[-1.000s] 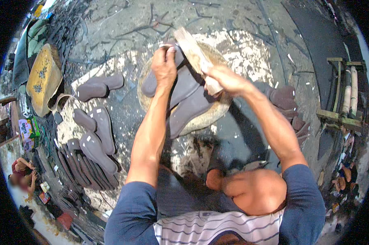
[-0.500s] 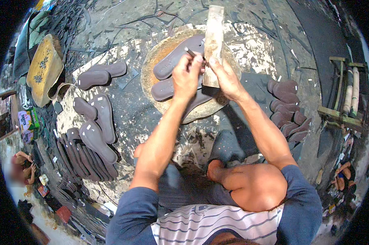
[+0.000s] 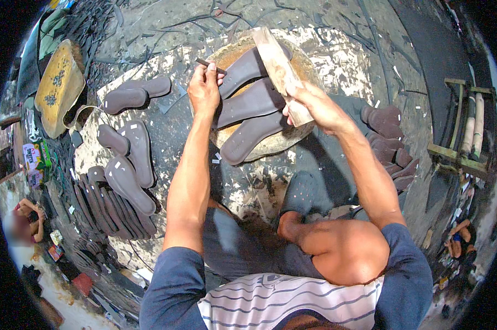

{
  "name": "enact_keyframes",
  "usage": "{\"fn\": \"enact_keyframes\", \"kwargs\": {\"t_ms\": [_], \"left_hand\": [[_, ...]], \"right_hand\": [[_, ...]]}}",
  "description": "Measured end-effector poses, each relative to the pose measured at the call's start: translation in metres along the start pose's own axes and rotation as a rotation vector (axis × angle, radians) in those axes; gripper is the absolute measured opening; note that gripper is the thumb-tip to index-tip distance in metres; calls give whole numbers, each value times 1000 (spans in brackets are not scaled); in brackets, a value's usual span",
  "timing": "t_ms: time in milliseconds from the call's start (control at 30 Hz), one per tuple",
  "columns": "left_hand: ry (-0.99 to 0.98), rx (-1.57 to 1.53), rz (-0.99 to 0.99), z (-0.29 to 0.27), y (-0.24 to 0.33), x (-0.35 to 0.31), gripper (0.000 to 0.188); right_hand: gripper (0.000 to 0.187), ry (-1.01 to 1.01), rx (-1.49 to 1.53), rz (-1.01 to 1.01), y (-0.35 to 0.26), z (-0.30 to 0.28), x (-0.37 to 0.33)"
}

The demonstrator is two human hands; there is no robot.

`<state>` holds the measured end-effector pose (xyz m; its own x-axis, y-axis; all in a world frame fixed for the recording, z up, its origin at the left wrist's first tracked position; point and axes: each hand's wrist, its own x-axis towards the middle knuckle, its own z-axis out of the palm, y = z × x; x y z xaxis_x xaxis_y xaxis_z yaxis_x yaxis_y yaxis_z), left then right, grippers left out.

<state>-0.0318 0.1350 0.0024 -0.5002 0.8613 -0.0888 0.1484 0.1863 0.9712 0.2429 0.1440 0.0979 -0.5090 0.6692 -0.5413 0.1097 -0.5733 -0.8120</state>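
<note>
My left hand (image 3: 205, 93) pinches a short dark rod, perhaps a punch (image 3: 211, 66), beside the left edge of a round wooden block (image 3: 284, 149). Three dark brown shoe soles fan out on that block: an upper sole (image 3: 245, 70), a middle sole (image 3: 251, 104) and a lower sole (image 3: 253, 138). Gripped by its near end in my right hand (image 3: 317, 105), a pale wooden bat (image 3: 275, 59) slants over the soles' right ends and hides parts of them. The rod and bat are apart.
Left of the block lie loose soles (image 3: 128, 179) and a row of stacked soles (image 3: 102, 206). More soles (image 3: 383, 122) are piled at the right. A worn wooden slab (image 3: 60, 91) leans at far left; a wooden frame (image 3: 457, 157) stands at far right. Two people sit farther off.
My left hand has drawn left, away from the bat, with the rod. The bat's far end has tilted left and lower. The soles have shifted on the block and show more fully.
</note>
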Motion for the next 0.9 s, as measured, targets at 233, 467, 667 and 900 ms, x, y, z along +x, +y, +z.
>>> {"fn": "enact_keyframes", "kwargs": {"t_ms": [233,467,667,900], "left_hand": [[19,266,189,-2,15,-12,19],[62,415,652,13,-15,-15,17],[115,406,524,6,-10,-14,19],[56,44,125,4,8,-35,28]], "right_hand": [[48,215,-502,-730,-162,60,-85],[48,108,-1001,-334,33,17,20],[43,-126,-206,14,1,12,1],[46,-60,-55,138,56,-2,11]]}}
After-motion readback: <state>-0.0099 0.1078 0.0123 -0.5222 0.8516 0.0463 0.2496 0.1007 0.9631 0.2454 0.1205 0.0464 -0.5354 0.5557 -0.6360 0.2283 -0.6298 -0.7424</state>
